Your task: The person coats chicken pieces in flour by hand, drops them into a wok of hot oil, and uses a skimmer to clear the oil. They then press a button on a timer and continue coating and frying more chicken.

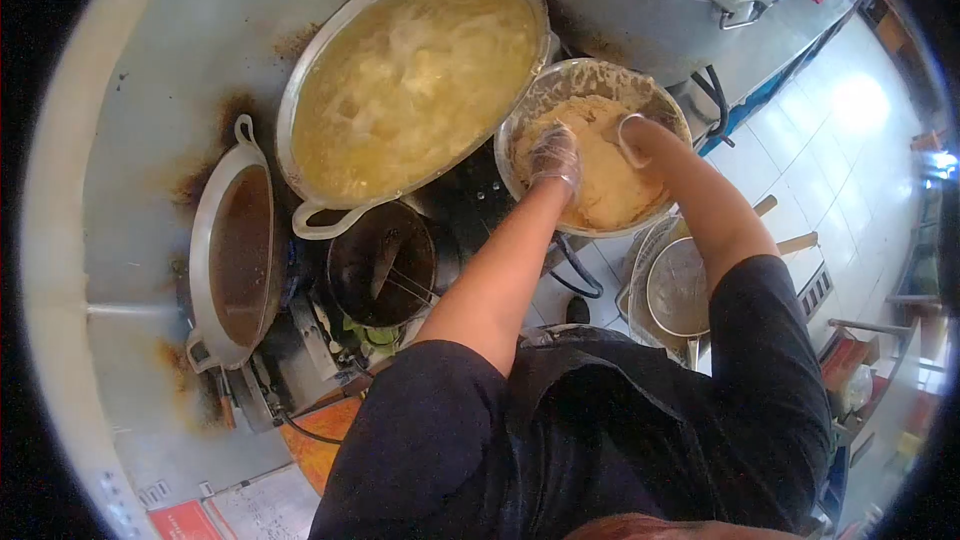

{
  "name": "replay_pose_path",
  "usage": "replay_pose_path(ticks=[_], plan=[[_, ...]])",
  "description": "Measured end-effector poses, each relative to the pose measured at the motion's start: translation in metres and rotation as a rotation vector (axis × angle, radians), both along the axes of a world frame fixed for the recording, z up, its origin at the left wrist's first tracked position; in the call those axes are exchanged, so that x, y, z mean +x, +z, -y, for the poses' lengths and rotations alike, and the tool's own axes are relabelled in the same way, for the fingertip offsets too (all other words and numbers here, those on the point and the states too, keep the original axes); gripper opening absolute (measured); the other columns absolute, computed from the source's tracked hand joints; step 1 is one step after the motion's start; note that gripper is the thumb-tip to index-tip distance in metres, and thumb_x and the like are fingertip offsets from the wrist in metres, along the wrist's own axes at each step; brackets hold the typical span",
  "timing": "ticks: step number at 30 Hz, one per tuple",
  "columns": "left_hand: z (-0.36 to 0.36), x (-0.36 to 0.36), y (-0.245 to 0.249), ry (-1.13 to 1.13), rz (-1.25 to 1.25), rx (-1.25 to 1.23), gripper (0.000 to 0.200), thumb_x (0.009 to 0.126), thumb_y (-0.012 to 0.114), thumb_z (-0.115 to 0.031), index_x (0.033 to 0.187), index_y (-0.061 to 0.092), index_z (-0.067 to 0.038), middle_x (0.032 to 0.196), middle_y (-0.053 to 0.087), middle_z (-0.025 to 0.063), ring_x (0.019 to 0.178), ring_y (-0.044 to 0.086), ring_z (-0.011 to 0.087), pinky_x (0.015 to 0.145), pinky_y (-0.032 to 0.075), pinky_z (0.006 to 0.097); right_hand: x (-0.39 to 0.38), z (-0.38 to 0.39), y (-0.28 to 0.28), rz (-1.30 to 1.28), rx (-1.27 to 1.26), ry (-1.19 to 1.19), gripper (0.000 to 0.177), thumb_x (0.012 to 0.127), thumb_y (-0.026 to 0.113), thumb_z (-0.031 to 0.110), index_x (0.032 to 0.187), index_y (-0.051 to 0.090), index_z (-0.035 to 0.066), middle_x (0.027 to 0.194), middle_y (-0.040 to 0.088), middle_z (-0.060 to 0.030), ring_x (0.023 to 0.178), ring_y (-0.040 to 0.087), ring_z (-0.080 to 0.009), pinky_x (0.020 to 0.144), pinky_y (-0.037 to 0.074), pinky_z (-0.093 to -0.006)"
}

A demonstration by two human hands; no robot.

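A metal bowl (508, 172) holds pale, floury breading (606, 165), with crusted coating along its inner wall. My left hand (556, 156), in a clear plastic glove, reaches into the left part of the breading; its fingertips are buried. On the other side, my right hand (640, 143) dips into the same breading, also gloved. Its fingers are hidden, so neither hand's grip can be made out. Beside the bowl, a large wok (290, 120) is full of bubbling yellowish oil (420, 70) with pale pieces frying in it.
A smaller pan of brown liquid (245, 250) stands at left. Below the wok is a dark pan (380, 265) with a utensil inside. A big lidded pot (640, 10) stands behind the bowl. Wire strainers (680, 285) sit under my right arm. Tiled floor (815, 175) lies at right.
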State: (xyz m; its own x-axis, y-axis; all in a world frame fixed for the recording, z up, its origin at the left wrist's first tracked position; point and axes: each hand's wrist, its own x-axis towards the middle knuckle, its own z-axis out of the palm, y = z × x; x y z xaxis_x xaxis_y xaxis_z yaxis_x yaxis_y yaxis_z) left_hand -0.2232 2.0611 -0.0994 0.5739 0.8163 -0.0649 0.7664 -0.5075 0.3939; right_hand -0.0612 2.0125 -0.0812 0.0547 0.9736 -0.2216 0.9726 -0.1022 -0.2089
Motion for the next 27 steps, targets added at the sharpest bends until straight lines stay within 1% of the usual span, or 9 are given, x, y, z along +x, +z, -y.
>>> replay_pose_path(ticks=[2,5,7,9,13,16,18,19,27], plan=[[-0.005,-0.004,-0.015,-0.093,-0.093,0.199,0.024,0.088,0.051,-0.018,0.099,0.066,-0.002,0.101,0.067,0.0186,0.095,0.065,0.0312,0.079,0.053,0.0422,0.009,-0.005,0.031,0.304,-0.346,0.23,0.05,0.083,0.063,0.032,0.128,0.053,0.014,0.128,0.055,-0.01,0.115,0.054,-0.0242,0.093,0.045,-0.0339],[0.0,-0.006,-0.033,-0.112,-0.121,0.468,0.022,0.086,0.054,-0.015,0.1,0.065,-0.003,0.102,0.067,0.0181,0.093,0.067,0.0305,0.077,0.053,0.0425,0.059,-0.048,-0.049,-0.564,-0.437,-0.373,0.047,0.078,0.069,0.031,0.12,0.056,0.016,0.114,0.063,-0.0076,0.105,0.06,-0.0255,0.089,0.047,-0.0337],[-0.002,-0.005,-0.043,-0.118,-0.113,0.592,0.021,0.085,0.055,-0.013,0.1,0.065,-0.003,0.101,0.067,0.0184,0.091,0.067,0.0309,0.075,0.054,0.0432,0.052,-0.051,-0.045,-0.554,-0.312,-0.442,0.047,0.08,0.064,0.036,0.121,0.057,0.015,0.116,0.062,-0.0086,0.106,0.06,-0.0271,0.089,0.048,-0.0374],[-0.01,-0.002,-0.049,-0.155,-0.109,0.664,0.02,0.084,0.055,-0.011,0.099,0.065,-0.002,0.1,0.066,0.0193,0.089,0.067,0.0319,0.074,0.054,0.0442,0.036,-0.051,-0.031,0.172,-0.251,-0.063,0.052,0.086,0.053,0.044,0.127,0.055,0.013,0.127,0.057,-0.0114,0.114,0.057,-0.0289,0.091,0.047,-0.0425],[-0.014,-0.002,0.011,-0.044,-0.023,0.234,0.02,0.085,0.055,-0.015,0.095,0.066,-0.002,0.095,0.067,0.0203,0.086,0.067,0.0344,0.072,0.053,0.0446,0.005,-0.041,-0.009,0.154,-0.16,-0.371,0.055,0.092,0.043,0.047,0.134,0.049,0.012,0.139,0.049,-0.0109,0.127,0.048,-0.0297,0.103,0.038,-0.0434],[-0.014,0.002,0.019,-0.119,0.092,0.211,0.022,0.085,0.055,-0.019,0.092,0.066,-0.001,0.094,0.067,0.0194,0.085,0.066,0.0355,0.072,0.053,0.0438,0.044,-0.059,-0.067,-0.403,-0.304,-0.429,0.043,0.09,0.051,0.039,0.112,0.062,0.004,0.109,0.062,-0.0131,0.095,0.059,-0.0267,0.085,0.045,-0.0396],[-0.02,0.009,0.01,-0.195,0.159,0.271,0.025,0.085,0.055,-0.022,0.091,0.066,-0.001,0.094,0.067,0.0187,0.085,0.066,0.0362,0.071,0.053,0.0432,0.035,-0.049,-0.046,-0.333,-0.359,-0.37,0.041,0.09,0.05,0.038,0.109,0.063,0.004,0.106,0.062,-0.012,0.092,0.058,-0.0254,0.081,0.044,-0.0401],[-0.026,0.004,0.02,-0.154,0.297,-0.132,0.03,0.088,0.05,-0.026,0.096,0.067,-0.003,0.103,0.067,0.0185,0.092,0.066,0.0328,0.078,0.052,0.043,0.029,-0.042,-0.018,-0.295,-0.381,-0.34,0.04,0.091,0.049,0.037,0.108,0.063,0.004,0.105,0.062,-0.0115,0.091,0.058,-0.0247,0.079,0.044,-0.0403],[-0.018,0.003,-0.003,-0.241,-0.085,-0.005,0.036,0.089,0.048,-0.032,0.109,0.066,-0.008,0.114,0.064,0.0166,0.102,0.063,0.0324,0.087,0.049,0.042,0.035,-0.023,0.041,-0.645,-0.285,-0.395,0.034,0.085,0.059,0.035,0.106,0.066,0.01,0.106,0.065,-0.0074,0.088,0.06,-0.0245,0.077,0.047,-0.0404]])
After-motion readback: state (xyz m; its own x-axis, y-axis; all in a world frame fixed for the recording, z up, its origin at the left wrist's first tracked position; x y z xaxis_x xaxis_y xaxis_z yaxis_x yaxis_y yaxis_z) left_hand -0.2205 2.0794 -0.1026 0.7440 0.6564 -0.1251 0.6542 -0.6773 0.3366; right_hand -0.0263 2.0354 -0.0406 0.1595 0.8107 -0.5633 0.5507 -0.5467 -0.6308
